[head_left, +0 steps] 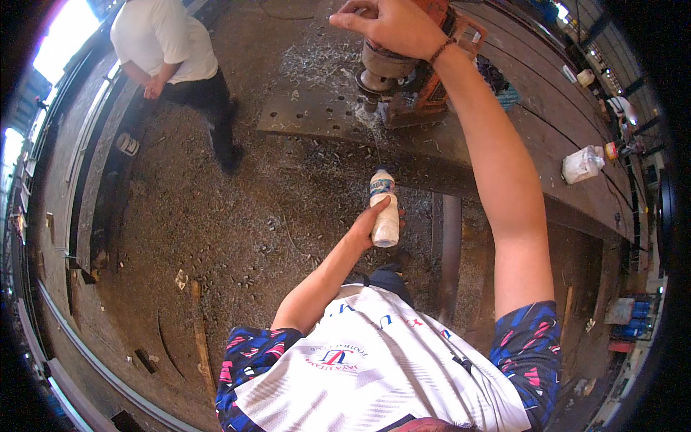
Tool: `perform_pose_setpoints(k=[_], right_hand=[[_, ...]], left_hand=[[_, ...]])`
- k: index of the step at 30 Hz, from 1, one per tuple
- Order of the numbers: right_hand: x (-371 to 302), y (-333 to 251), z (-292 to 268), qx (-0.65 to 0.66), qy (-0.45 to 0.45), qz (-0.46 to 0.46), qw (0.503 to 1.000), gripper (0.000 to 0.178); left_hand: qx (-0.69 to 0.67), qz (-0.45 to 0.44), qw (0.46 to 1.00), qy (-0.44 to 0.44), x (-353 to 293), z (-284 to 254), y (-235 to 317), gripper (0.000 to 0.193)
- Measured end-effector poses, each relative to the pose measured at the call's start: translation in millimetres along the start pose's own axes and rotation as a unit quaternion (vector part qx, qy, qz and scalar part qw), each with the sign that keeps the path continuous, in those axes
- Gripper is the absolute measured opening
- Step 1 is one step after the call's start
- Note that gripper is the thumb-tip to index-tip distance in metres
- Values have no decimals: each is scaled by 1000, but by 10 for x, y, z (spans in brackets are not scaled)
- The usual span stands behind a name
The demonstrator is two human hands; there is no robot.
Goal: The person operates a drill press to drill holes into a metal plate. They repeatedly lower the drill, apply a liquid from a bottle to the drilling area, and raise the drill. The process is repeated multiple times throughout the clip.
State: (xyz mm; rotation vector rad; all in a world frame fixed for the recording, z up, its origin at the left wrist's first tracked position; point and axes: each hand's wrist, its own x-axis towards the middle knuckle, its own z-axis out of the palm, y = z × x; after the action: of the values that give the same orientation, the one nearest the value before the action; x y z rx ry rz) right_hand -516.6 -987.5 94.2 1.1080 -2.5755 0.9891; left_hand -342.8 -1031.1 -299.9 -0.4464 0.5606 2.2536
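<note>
My left hand (367,225) is wrapped round a plastic bottle (386,229) of whitish liquid, its dark cap tilted away from me. A thin line runs from the cap towards the base of an orange drilling machine (430,90). The machine stands on a metal plate (317,114) with holes, and its round metal spindle (381,75) is above the plate, with shavings beneath. My right hand (399,27) is over the top of the machine, its fingers curled together. What they grip is hidden.
Metal shavings (320,61) litter the plate and the ground. A person (169,43) in a white shirt stands at the far left, near a white tub (128,144). On the steel surface at right is a whitish jerrycan (581,165). A wooden strip (201,331) lies at lower left.
</note>
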Motion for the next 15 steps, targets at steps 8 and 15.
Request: perform_pose_setpoints(k=[8,15], right_hand=[[-10,34,5,-6,4,-19,1000,32],[-3,72,30,-24,0,-29,999,33]], left_hand=[[0,4,1000,25,-81,94,2,46],[-3,10,1000,13,-58,38,-24,52]])
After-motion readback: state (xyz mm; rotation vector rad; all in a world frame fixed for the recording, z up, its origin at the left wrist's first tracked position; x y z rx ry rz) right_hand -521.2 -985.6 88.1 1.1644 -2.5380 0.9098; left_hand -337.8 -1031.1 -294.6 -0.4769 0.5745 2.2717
